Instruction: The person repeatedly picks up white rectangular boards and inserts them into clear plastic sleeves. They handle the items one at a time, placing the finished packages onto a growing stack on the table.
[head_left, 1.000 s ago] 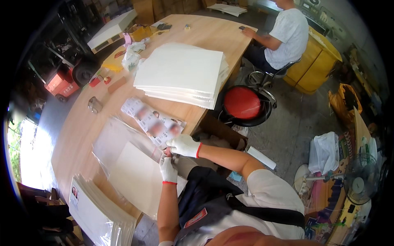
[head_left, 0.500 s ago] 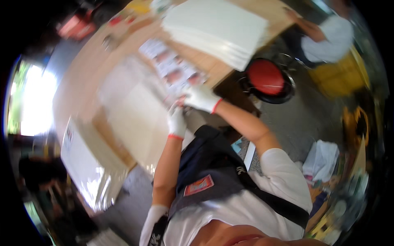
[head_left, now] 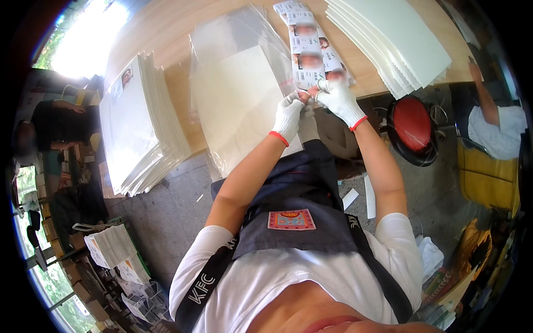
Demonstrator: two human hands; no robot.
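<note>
At the table's near edge, the gloved left hand [head_left: 288, 114] and right hand [head_left: 338, 100] meet fingertip to fingertip, both pinched shut on the corner of a clear plastic sleeve [head_left: 239, 89]; the sleeve lies flat, stretching away to the left, nearer the left hand; both forearms reach forward; printed cards [head_left: 308, 47] and stacked white boards [head_left: 388, 39] lie beyond.
</note>
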